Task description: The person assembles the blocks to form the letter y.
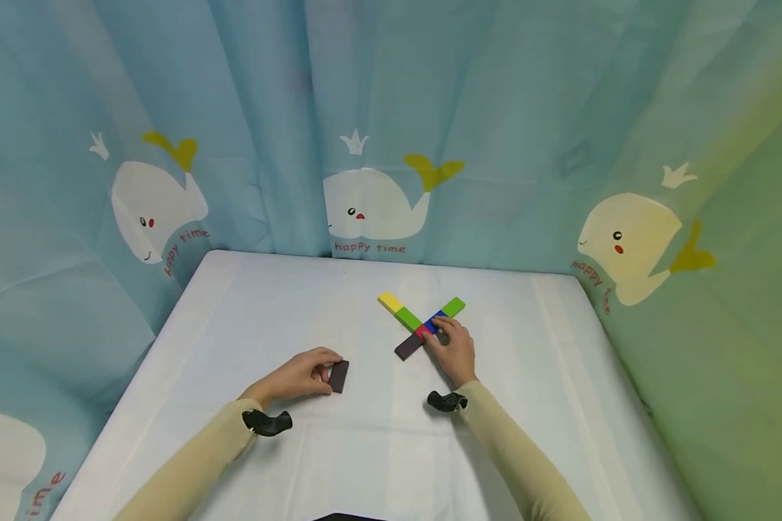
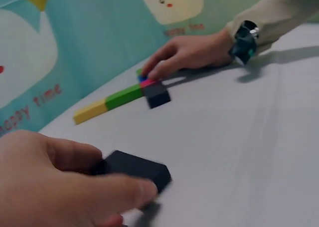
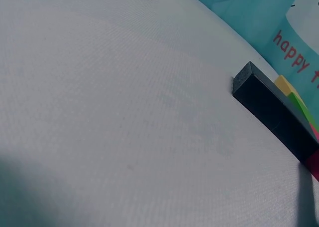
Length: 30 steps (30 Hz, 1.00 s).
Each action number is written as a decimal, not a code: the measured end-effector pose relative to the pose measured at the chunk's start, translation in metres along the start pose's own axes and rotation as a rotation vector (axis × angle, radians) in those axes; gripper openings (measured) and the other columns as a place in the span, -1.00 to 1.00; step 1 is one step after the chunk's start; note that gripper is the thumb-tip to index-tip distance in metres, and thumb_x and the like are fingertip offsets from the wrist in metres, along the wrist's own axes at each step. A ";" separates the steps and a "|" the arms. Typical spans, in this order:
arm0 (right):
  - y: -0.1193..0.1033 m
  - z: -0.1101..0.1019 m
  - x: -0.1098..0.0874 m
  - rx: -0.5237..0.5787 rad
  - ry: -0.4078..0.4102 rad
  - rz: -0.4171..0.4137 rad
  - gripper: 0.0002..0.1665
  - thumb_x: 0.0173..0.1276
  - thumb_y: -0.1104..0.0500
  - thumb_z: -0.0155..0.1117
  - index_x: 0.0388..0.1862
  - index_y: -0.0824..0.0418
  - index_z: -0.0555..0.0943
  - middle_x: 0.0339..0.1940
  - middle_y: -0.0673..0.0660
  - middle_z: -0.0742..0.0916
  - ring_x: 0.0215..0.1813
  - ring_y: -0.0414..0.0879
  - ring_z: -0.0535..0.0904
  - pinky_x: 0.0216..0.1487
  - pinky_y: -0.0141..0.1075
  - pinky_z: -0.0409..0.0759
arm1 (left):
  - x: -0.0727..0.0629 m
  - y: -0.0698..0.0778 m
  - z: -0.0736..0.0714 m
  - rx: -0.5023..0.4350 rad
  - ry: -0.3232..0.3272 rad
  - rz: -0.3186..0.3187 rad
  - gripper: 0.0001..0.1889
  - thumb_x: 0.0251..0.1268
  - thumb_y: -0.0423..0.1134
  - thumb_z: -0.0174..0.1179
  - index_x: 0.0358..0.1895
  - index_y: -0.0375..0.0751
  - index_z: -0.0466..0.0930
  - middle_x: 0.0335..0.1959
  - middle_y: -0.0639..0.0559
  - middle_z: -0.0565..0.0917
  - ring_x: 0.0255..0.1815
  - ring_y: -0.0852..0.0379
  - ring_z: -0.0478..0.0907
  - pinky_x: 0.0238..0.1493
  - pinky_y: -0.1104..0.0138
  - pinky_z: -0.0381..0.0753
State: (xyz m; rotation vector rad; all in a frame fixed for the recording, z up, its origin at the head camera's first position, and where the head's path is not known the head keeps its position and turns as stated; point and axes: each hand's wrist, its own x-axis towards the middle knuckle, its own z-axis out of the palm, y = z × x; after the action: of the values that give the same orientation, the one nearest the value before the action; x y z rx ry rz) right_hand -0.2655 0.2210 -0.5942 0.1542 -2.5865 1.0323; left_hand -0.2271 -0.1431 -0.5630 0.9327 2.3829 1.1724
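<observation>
My left hand (image 1: 303,375) holds a black block (image 1: 339,377) between thumb and fingers, low over the white table, as the left wrist view also shows. Colored blocks lie end to end in two rows that meet at a red block (image 1: 421,331). One row has a yellow block (image 1: 391,302) and a green block (image 1: 408,319). Along the other run a second green block (image 1: 453,307), a blue block (image 1: 430,325), the red one and another black block (image 1: 408,346). My right hand (image 1: 455,349) pinches at the blue block, thumb by the red one, partly covering both.
The white table (image 1: 267,304) reaches back to a blue curtain (image 1: 528,108) printed with whales, which also runs along both sides. A black band (image 1: 267,422) with a device sits on each wrist. Something dark pokes in at the bottom edge of the head view.
</observation>
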 end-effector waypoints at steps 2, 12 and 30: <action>-0.001 0.001 0.000 0.001 0.003 -0.007 -0.50 0.28 -0.02 0.41 0.12 0.21 0.66 0.19 0.18 0.62 0.22 0.17 0.46 0.24 0.10 0.30 | 0.007 0.002 0.003 0.012 0.009 0.002 -0.41 0.23 -0.20 0.37 0.31 -0.26 0.42 -0.09 0.05 0.58 -0.29 0.26 0.53 -0.23 0.36 0.56; -0.002 0.000 0.001 0.001 0.014 -0.021 -0.49 0.26 0.00 0.43 0.11 0.24 0.66 0.18 0.20 0.63 0.22 0.17 0.47 0.26 0.08 0.31 | 0.045 0.016 0.015 -0.167 -0.065 -0.072 -0.47 0.28 -0.12 0.33 0.31 -0.03 0.48 -0.05 0.10 0.61 -0.06 0.18 0.56 -0.03 0.29 0.56; -0.001 -0.001 0.002 0.001 -0.004 0.005 -0.51 0.27 0.01 0.41 0.10 0.23 0.67 0.19 0.19 0.62 0.25 0.16 0.45 0.29 0.05 0.29 | 0.075 0.015 0.022 0.013 -0.136 0.162 -0.56 0.25 -0.32 0.33 0.21 -0.21 0.58 0.20 0.03 0.55 0.07 0.14 0.53 0.00 0.39 0.57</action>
State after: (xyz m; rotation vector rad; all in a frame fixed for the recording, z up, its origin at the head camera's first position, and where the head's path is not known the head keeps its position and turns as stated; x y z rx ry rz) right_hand -0.2668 0.2209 -0.5922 0.1499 -2.5913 1.0358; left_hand -0.2640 -0.0724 -0.5654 1.1887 2.2449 1.1119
